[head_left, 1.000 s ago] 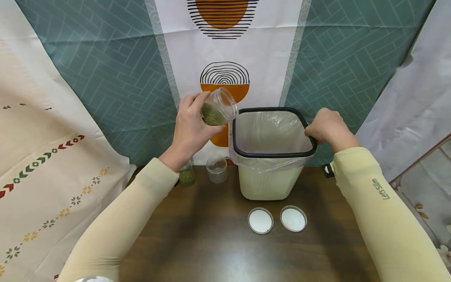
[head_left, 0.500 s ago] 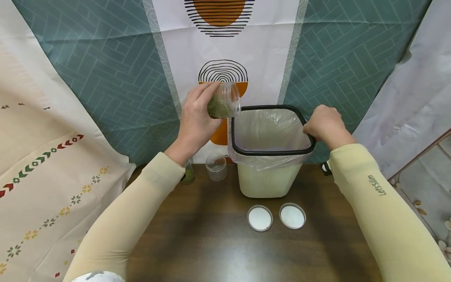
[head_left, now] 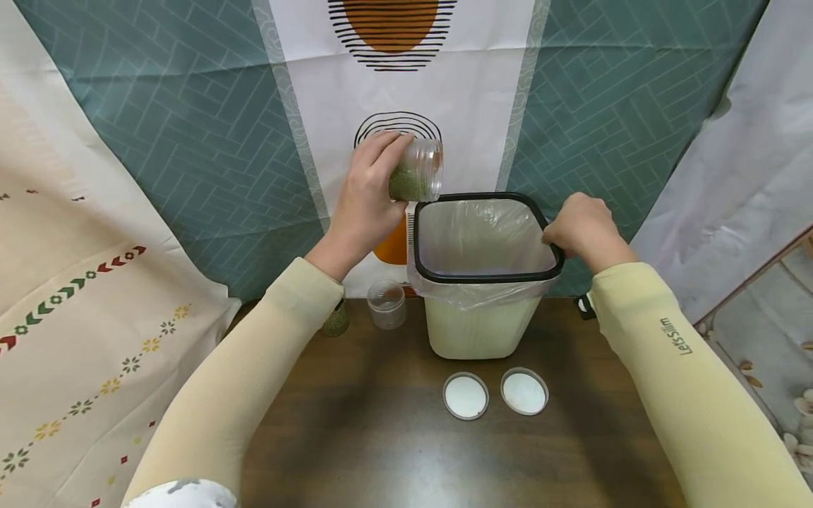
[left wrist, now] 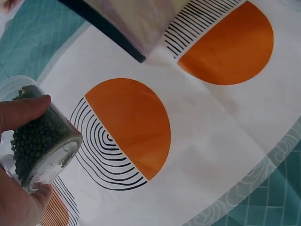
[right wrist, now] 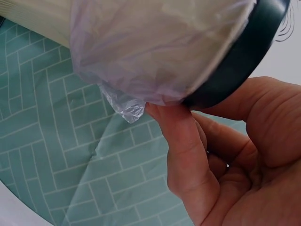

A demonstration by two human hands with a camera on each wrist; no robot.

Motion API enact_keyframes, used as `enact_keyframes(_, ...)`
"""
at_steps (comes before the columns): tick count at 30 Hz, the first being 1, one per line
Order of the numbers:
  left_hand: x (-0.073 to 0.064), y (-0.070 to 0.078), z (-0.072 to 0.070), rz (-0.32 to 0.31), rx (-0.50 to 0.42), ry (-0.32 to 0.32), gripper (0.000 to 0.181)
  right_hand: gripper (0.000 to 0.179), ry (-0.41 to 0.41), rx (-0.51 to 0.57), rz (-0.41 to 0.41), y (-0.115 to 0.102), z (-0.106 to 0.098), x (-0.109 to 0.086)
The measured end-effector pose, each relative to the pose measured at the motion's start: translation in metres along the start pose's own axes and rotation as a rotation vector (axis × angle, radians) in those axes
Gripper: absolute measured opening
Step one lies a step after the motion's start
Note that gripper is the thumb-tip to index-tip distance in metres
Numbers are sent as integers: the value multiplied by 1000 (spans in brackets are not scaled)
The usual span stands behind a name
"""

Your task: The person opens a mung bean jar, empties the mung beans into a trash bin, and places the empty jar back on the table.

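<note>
My left hand [head_left: 368, 194] grips a clear plastic jar [head_left: 416, 171] part-filled with small green beans, as the left wrist view shows in the jar [left wrist: 42, 136]. The jar lies tipped on its side, its mouth toward the right, just above the left rim of a trash bin [head_left: 478, 328]. That bin is cream with a black rim and a thin translucent liner bag [head_left: 483, 233]. At the bin's right side my right hand [head_left: 587, 229] pinches the black rim [right wrist: 235, 66] and liner between thumb and fingers.
On the dark wooden table [head_left: 381, 437], a lidless clear jar [head_left: 387, 305] stands left of the bin. Partly behind my left forearm is another jar [head_left: 335, 321] with green contents. Two white round lids [head_left: 466, 396] lie before the bin. A patterned curtain [head_left: 209, 127] hangs behind.
My left hand has raised the jar slightly, moved it right toward the bin and tipped it from slanted to nearly level. The right hand stays on the bin's rim.
</note>
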State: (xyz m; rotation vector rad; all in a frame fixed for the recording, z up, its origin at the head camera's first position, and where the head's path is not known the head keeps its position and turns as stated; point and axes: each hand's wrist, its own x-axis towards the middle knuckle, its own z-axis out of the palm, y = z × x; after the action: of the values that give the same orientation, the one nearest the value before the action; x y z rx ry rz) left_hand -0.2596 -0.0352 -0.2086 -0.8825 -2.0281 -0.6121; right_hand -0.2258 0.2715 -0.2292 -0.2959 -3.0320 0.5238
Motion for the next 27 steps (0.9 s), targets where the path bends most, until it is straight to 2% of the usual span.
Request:
enact_keyframes(9, 6, 3, 6, 7, -4, -13, 72, 28, -1, -13, -11, -2, -3, 0)
enact_keyframes(27, 3, -2, 13, 16, 17, -43, 70, 26, -31, -30, -3, -4, -2, 1)
